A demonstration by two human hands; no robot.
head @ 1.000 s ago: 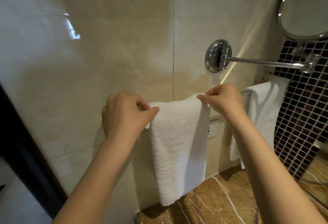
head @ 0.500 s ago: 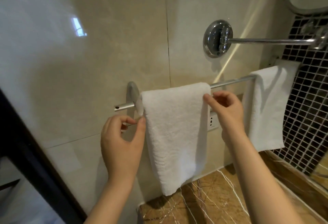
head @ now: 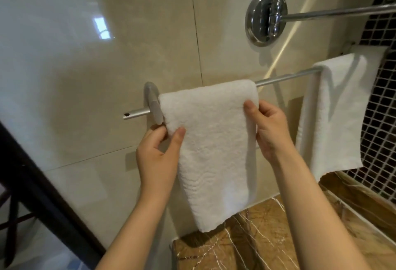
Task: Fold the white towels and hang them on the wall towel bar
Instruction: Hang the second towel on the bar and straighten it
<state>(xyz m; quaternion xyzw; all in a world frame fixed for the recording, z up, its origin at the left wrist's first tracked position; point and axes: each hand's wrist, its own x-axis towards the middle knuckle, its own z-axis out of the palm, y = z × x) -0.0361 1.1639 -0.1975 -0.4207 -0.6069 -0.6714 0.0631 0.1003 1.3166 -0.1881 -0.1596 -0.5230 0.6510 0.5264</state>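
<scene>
A folded white towel hangs over the left part of the chrome wall towel bar, next to its left bracket. My left hand pinches the towel's left edge between thumb and fingers, a little below the bar. At the towel's right edge, my right hand grips it with the thumb on the front face. A second folded white towel hangs on the bar's right end, apart from both hands.
A chrome mirror mount with a long arm sticks out of the beige tiled wall above the bar. Dark mosaic tiles cover the right wall. A brown marble counter lies below the towels. A dark door frame stands at the left.
Both hands have dropped from the top of the towel on the bar to its side edges and closed on them. The camera view has shifted closer and lower.
</scene>
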